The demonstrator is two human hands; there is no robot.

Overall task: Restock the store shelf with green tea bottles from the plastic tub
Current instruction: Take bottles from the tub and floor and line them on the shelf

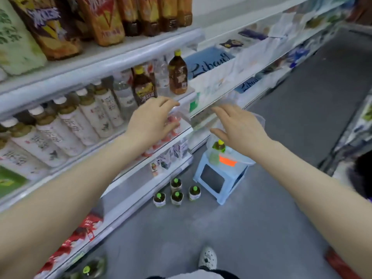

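In the head view, the plastic tub (pixel 246 159) is sitting on a blue stool (pixel 219 178), with one green tea bottle (pixel 218 150) standing inside it. The right hand (pixel 239 127) is hovering above the stool, over the tub, fingers spread and gripping nothing. The left hand (pixel 153 121) is reaching at the shelf (pixel 112 63) up and left of the stool, fingers loosely extended and seemingly empty. Four more bottles (pixel 176 196) are standing on the floor (pixel 241 228) just left of the stool.
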